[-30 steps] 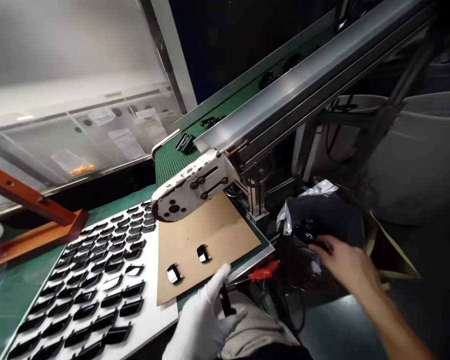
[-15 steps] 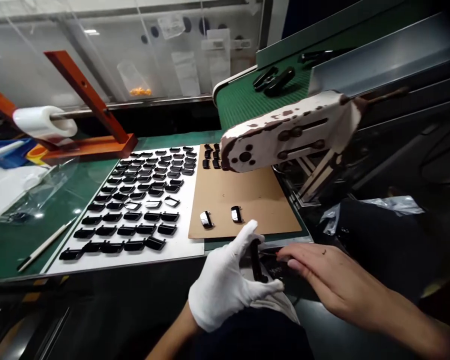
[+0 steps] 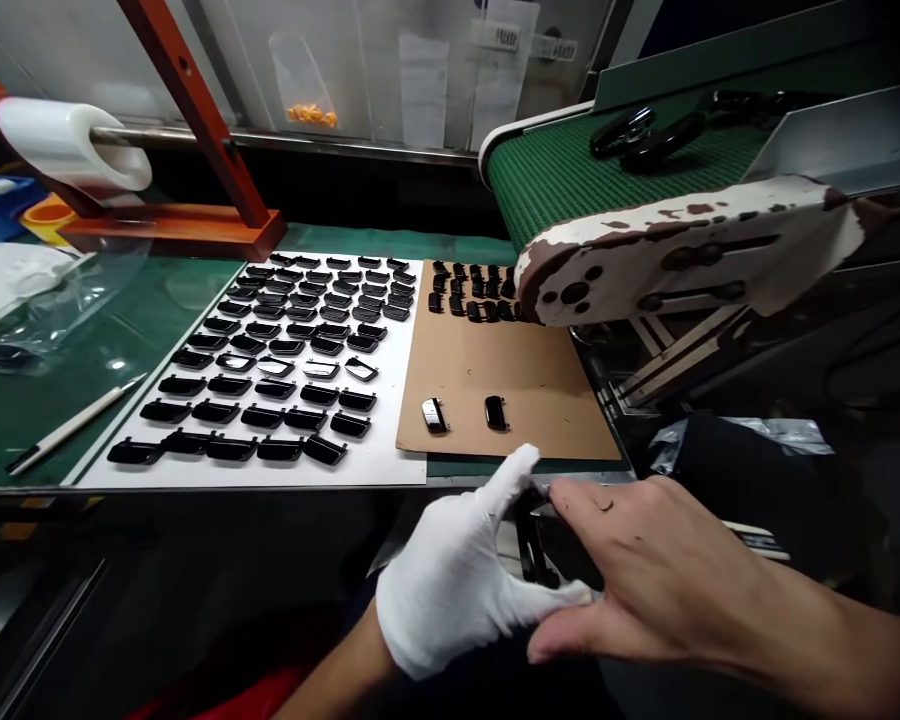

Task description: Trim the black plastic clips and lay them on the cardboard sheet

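My left hand (image 3: 457,575), in a white glove, grips a small glossy black plastic part (image 3: 529,545) between thumb and fingers, just off the table's front edge. Close against it is my right hand (image 3: 637,560), bare, with dark curled shavings on its back. Its index finger reaches the part's upper end, and its thumb lies by the gloved thumb. Its other fingers are hidden; a small shiny bit shows at the index fingertip, too little to name. Two similar black parts, one left (image 3: 434,415) and one right (image 3: 496,413), lie on the brown cardboard (image 3: 487,350) ahead.
Many black parts lie in rows on a white sheet (image 3: 386,440) at left. More sit at the cardboard's far end. A green conveyor (image 3: 547,170) with a chipped white end plate (image 3: 607,265) juts in at right. A pen-like tool (image 3: 75,425) and a film roll (image 3: 75,140) are left.
My right hand has moved left and closer to the black part, its thumb now near the left thumb. The view has shifted. The left hand still grips the part.
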Available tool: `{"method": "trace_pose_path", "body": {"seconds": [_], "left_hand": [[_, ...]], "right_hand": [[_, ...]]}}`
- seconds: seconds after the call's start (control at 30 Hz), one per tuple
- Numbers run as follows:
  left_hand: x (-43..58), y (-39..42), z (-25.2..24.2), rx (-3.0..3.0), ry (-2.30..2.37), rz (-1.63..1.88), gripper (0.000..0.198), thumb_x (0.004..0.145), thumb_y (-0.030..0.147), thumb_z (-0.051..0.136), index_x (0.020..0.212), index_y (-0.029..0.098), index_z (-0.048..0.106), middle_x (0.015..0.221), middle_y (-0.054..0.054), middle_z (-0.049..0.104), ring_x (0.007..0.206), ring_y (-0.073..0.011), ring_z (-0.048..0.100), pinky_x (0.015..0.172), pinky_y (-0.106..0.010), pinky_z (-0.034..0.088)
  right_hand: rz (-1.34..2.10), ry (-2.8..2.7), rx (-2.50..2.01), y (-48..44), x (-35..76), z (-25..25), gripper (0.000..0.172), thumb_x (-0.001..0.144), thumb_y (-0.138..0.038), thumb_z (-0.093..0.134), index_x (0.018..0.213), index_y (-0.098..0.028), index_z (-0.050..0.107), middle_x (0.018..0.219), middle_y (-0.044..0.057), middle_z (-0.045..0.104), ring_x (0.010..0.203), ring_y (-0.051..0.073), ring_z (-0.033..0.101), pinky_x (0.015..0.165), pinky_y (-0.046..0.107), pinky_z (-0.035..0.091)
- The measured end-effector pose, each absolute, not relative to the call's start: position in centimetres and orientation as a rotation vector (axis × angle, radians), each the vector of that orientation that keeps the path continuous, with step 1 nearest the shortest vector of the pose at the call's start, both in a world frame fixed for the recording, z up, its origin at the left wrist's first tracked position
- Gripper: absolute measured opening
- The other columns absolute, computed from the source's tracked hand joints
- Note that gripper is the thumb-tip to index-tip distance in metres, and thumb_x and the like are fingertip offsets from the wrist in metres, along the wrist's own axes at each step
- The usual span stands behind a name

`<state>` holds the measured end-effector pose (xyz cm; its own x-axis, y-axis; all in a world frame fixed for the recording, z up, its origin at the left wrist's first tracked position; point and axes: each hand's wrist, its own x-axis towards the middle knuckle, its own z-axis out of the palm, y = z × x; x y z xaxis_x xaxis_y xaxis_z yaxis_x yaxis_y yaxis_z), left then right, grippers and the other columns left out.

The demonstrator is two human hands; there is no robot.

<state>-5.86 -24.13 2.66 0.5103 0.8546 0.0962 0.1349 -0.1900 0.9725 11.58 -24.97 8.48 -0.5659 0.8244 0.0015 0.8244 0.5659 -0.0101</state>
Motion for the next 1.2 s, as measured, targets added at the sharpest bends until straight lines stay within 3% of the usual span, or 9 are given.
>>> {"method": "trace_pose_path", "body": {"seconds": [0.4,0.67,0.87,1.1,1.2], "left_hand": [[-5.9,-24.3,2.8,1.677,0.812,0.714,0.098,0.063,0.034,0.083,0.144,0.017,0.031,0.116,-0.005,0.069,0.107,-0.0222,0.065,0.101,-0.03,0.047],[-5.1,-24.6,2.8,1.695,0.905,0.753,0.09,0.061,0.034,0.083,0.139,0.015,0.042,0.114,-0.006,0.069,0.099,-0.0195,0.068,0.091,-0.024,0.053],[-4.8,-24.6,3.0,1.686,0.93,0.735,0.089,0.06,0.035,0.083,0.137,0.013,0.045,0.111,-0.008,0.071,0.097,-0.0208,0.069,0.09,-0.026,0.054],[-4.6,-24.5,2.4,1.737,0.956,0.689,0.089,0.061,0.04,0.081,0.138,0.012,0.043,0.1,-0.009,0.074,0.084,-0.0214,0.072,0.084,-0.029,0.056],[-4.6,-24.5,2.3,1.763,0.986,0.702,0.089,0.061,0.04,0.081,0.137,0.013,0.044,0.102,-0.008,0.073,0.09,-0.0226,0.071,0.088,-0.031,0.055]], "right_hand": [[-0.127,-2.881,-1.483,-25.7,11.7,8.1,0.078,0.064,-0.09,0.033,0.072,-0.017,0.058,0.058,0.003,0.061,0.046,0.022,0.061,0.043,0.032,0.024],[-0.171,-2.905,-1.429,-25.9,12.4,7.1,0.083,0.079,-0.079,0.004,0.071,-0.017,0.058,0.057,0.004,0.06,0.04,0.022,0.057,0.043,0.033,0.013],[-0.132,-2.942,-1.425,-25.8,12.6,7.0,0.077,0.073,-0.085,0.028,0.073,-0.015,0.06,0.057,0.005,0.062,0.042,0.025,0.059,0.047,0.032,0.009],[-0.064,-3.006,-1.418,-25.9,13.0,6.6,0.07,0.079,-0.078,0.028,0.074,-0.016,0.059,0.056,0.004,0.061,0.043,0.024,0.06,0.045,0.033,0.009],[-0.081,-2.982,-1.43,-25.9,12.9,6.5,0.069,0.081,-0.077,0.028,0.074,-0.016,0.058,0.057,0.004,0.061,0.042,0.024,0.059,0.045,0.032,0.01]]}}
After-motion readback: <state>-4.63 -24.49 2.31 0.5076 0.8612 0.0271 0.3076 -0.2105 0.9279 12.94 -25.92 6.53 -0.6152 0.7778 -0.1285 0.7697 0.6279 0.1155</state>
